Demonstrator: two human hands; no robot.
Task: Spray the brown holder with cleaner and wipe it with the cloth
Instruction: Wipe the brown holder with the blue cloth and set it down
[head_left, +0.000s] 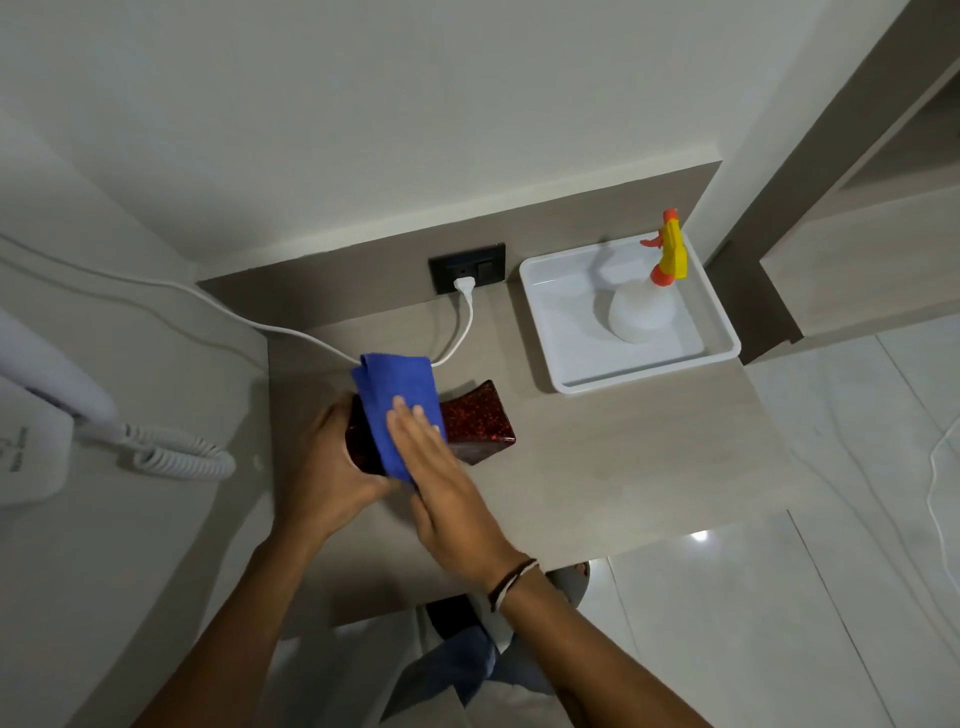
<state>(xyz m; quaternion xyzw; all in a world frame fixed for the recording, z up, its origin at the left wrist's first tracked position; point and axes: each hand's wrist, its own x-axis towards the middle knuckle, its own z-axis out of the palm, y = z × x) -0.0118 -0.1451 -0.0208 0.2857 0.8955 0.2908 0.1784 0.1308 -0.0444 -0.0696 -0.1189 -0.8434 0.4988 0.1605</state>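
under right hand (441, 478): cloth (397, 410), holder (480, 423)

This looks like a hotel room or a small furnished flat, though the wide-angle view leaves that unsure. A built-in pale wood-grain worktop (597, 467) runs under a plain white wall. A black wall socket (467, 267) at twelve o'clock takes a white plug and cable (291, 332). At nine o'clock a white wall-mounted unit with a coiled cord (176, 457) resembles a hotel hairdryer. At two o'clock sits a white tray (649, 374); glossy floor tiles (779, 597) lie at four o'clock.
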